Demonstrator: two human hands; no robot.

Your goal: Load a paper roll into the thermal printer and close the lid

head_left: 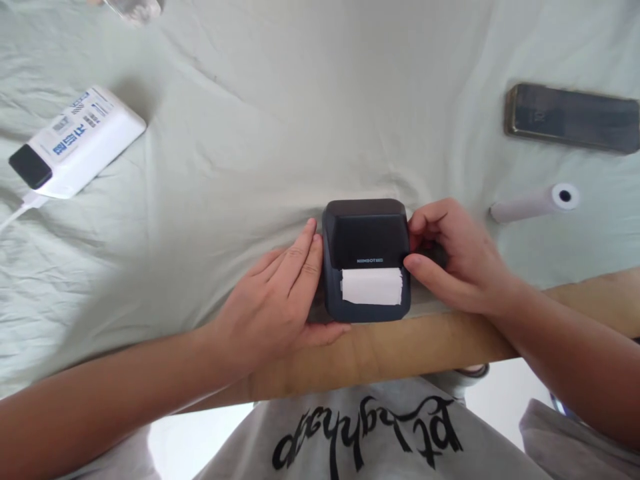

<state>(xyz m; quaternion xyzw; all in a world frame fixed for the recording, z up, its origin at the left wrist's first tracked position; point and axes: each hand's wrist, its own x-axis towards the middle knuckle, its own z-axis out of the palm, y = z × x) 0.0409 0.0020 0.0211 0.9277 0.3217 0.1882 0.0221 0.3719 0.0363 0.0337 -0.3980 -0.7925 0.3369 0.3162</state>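
Note:
A black label printer [371, 233] with a strip of white paper [373, 287] coming out of its front slot rests near the front edge of the table. My left hand [280, 293] grips it from the left side, fingers stretched along the side wall and thumb at the front lower edge. On the other side, my right hand [457, 257] holds the printer's right edge, its fingers curled and the thumb against the lid's corner. The tips of the curled right fingers are partly hidden.
A white roll of paper [530, 203] lies to the right, with a dark phone [575, 119] behind it. At the left is a white device [95, 143] with a blue-printed label and a white cable. The pale cloth [280, 120] is wrinkled; bare wooden edge [380, 350] shows in front.

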